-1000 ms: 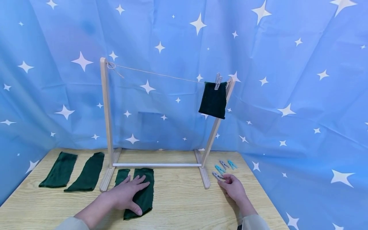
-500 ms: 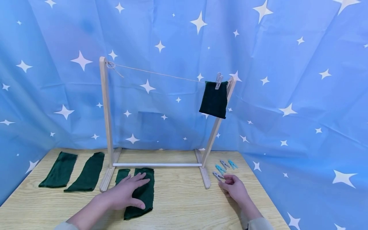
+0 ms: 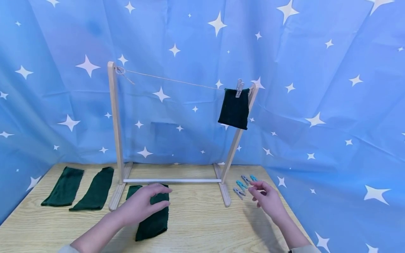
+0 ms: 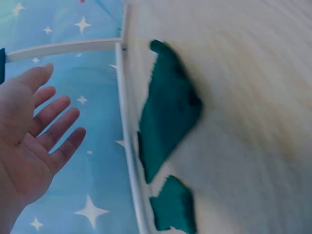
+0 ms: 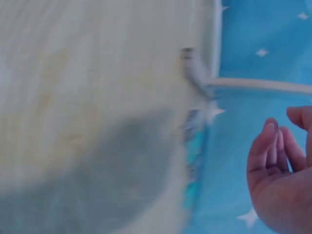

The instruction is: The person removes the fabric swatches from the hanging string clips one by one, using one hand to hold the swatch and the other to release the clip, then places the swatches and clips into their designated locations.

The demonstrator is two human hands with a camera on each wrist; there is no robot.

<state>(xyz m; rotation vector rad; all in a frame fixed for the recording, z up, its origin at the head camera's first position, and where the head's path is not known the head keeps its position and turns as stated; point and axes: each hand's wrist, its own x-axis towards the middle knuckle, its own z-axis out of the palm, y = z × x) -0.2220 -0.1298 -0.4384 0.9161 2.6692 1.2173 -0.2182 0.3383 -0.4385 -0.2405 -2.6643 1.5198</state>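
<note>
My left hand [image 3: 142,207] hovers over a dark green cloth piece [image 3: 153,223] lying on the table, its fingers relaxed and apart from the cloth. In the left wrist view the palm and spread fingers [image 4: 61,122] hold nothing. A smaller green cloth piece [image 3: 133,190] lies partly hidden beside that hand. My right hand [image 3: 270,202] is raised off the table with loosely bent fingers and an empty grasp, as the right wrist view also shows. Just left of it lie a grey clothespin [image 3: 238,193], a teal clothespin [image 3: 242,185] and further clothespins.
Behind the hands stands a wooden frame [image 3: 115,123] with a string [image 3: 171,79] across its posts. One green cloth [image 3: 233,109] hangs at the right end under a clear clothespin [image 3: 239,88]. Two more green pieces [image 3: 63,186] lie at the table's left. A starry blue curtain [image 3: 190,140] closes the back.
My left hand has lifted off the green cloth, its fingers drawn together. My right hand has risen and moved right, away from the grey clothespin, which stays on the table.
</note>
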